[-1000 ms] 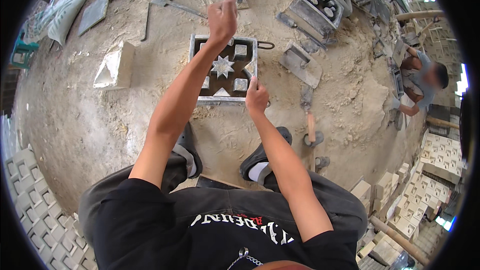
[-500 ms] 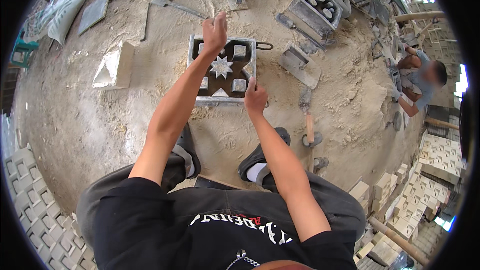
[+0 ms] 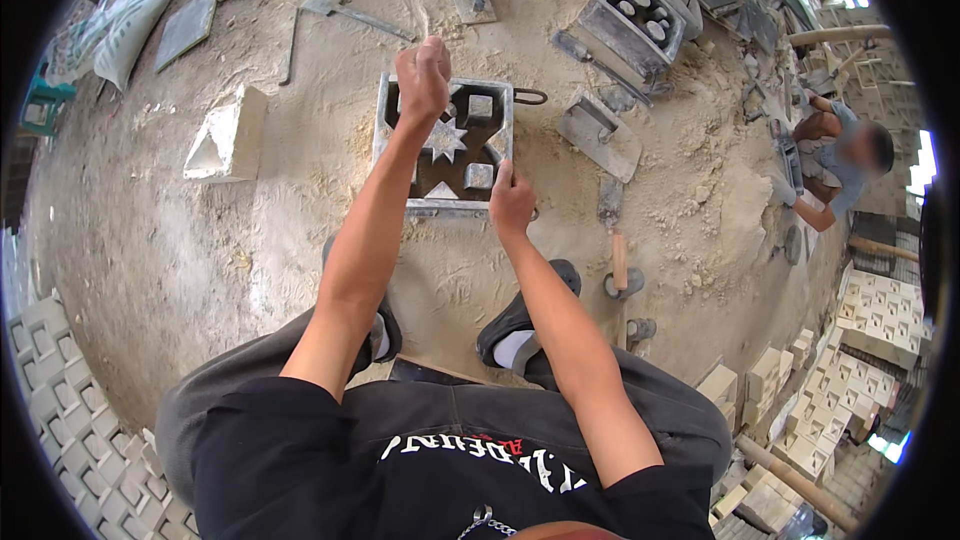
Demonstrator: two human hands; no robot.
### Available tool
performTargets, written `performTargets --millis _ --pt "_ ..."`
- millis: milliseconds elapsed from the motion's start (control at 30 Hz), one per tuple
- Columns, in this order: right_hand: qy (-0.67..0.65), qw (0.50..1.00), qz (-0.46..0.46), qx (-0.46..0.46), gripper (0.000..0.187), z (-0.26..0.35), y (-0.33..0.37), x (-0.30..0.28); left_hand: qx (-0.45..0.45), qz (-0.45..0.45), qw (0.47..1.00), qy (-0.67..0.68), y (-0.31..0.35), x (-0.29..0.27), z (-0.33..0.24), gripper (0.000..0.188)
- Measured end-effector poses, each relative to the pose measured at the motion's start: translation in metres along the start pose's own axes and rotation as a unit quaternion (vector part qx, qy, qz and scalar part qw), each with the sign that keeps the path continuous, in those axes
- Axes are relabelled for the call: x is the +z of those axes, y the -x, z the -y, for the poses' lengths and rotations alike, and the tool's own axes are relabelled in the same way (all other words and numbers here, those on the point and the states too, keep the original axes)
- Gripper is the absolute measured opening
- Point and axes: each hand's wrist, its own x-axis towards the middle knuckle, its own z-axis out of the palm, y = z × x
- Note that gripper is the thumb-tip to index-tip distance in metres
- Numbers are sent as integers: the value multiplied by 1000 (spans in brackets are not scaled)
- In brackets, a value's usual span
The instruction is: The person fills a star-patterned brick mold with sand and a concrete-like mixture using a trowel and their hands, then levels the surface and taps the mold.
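A square metal mould [image 3: 507,108] lies on the sandy ground in front of me. Inside it are a raised eight-pointed star, small square blocks and triangular pieces, with dark gaps between them. My left hand [image 3: 423,82] is closed in a fist above the mould's far left part, covering that corner. Whatever is inside the fist, if anything, is hidden. At the mould's near right side, my right hand [image 3: 512,204] is closed on its rim, the thumb lying along the top of the edge. A wire loop handle [image 3: 531,96] sticks out from the mould's far right side.
A flat trowel [image 3: 602,135] and a wooden-handled tool [image 3: 619,258] lie to the right. Beyond stands another mould [image 3: 632,25] with round inserts. A pale hollow block [image 3: 228,137] sits left. A co-worker [image 3: 850,165] crouches far right near stacked blocks [image 3: 840,390].
My left fist has come slightly nearer to me, and its forearm has swung to the right. My right hand stays on the mould's rim.
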Motion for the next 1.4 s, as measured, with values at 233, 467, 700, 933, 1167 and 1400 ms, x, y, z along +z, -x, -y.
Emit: performTargets --millis 233,467,700,933,1167,1400 --pt "5 1000 -16 -8 49 5 2 9 -39 -65 995 -72 -18 0 9 47" --pt "27 1000 -5 -7 51 12 5 2 -25 32 997 64 -39 -42 -85 50" --pt "32 999 -5 0 49 11 4 4 -59 -28 998 0 -21 -60 -77 50" --pt "25 1000 -6 -15 49 5 0 4 -1 -188 979 -84 9 -44 -21 55" --pt "-3 1000 -15 -21 48 12 3 2 -111 44 985 -125 11 -67 3 53" --pt "1 1000 -14 -13 49 7 0 2 -78 -44 994 -68 8 -41 -34 50"
